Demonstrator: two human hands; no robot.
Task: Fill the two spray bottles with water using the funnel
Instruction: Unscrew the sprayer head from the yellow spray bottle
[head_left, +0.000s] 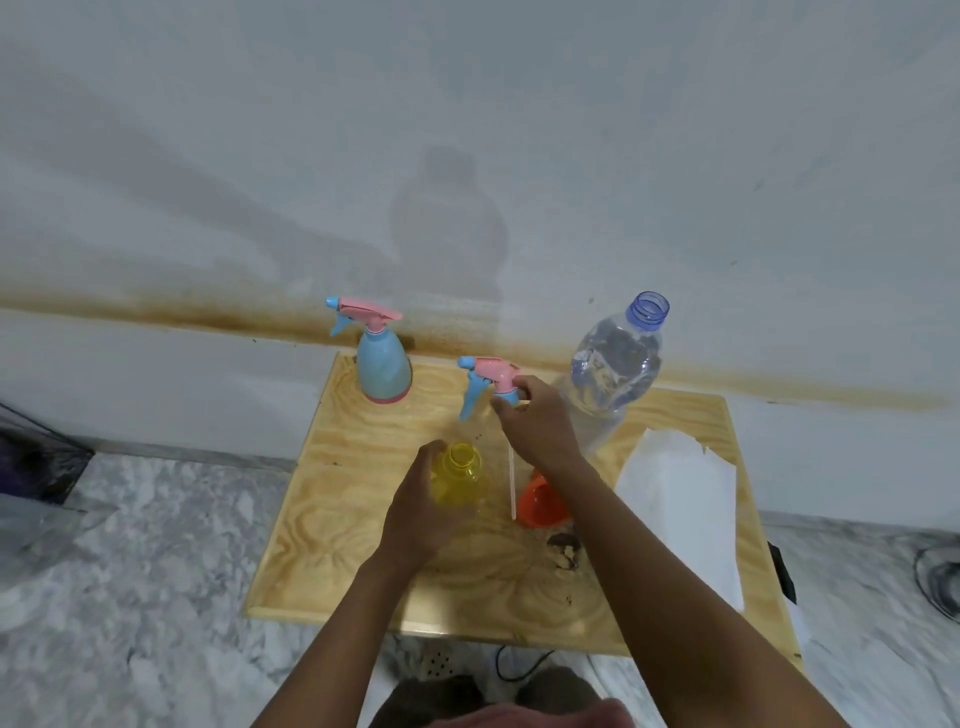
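The left hand is wrapping around the yellow spray bottle, steadying it upright near the middle of the table, neck open w/ no top on. The right hand is pinching the pink-and-blue sprayer head by its collar, holding it in the air above and just behind the yellow bottle, its thin dip tube hanging down beside the bottle, not inside it. The orange funnel is lying on the table just right of the yellow bottle, partly under the right forearm. The blue spray bottle is standing at the far-left corner w/ its trigger top on. The clear water bottle, uncapped and holding water, is standing at the far edge, right of center, just behind the right hand. A white paper sheet is lying along the right edge. Judging from this: the yellow bottle looks empty, so filling is likely not begun; the head needs setting down, then funnel into the neck. Risks: the dangling tube is swinging close to the funnel and could drag or flip it; the right wrist is sitting very near the open water bottle, so a backward move could knock it over and flood the table and paper; the light empty bottle could tip if the left grip loosens.
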